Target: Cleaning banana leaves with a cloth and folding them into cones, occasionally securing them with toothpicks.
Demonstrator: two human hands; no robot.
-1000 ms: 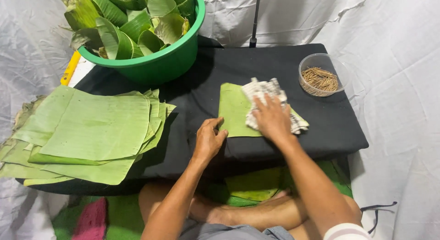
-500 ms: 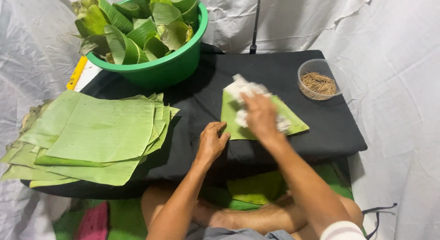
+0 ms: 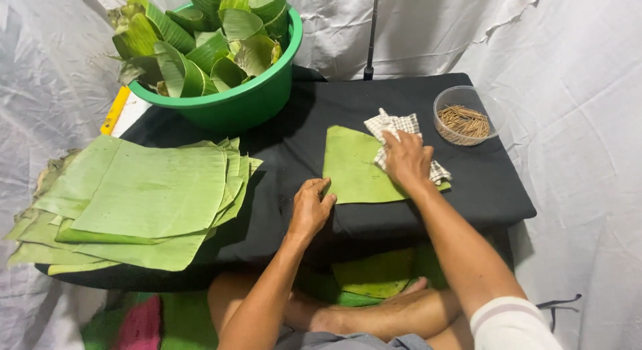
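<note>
A stack of cut banana leaves (image 3: 144, 203) lies at the left of the black-draped tabletop (image 3: 294, 143), below a green basin (image 3: 247, 102) heaped with folded leaves. The left hand (image 3: 309, 208), fingers loosely together, presses the near-left corner of a single leaf piece (image 3: 354, 169) at the tabletop's centre. The right hand (image 3: 406, 159) lies flat, fingers spread, on a checked cloth (image 3: 394, 125) resting on that leaf's right side. A clear bowl of thin wooden sticks (image 3: 466, 117) stands at far right.
</note>
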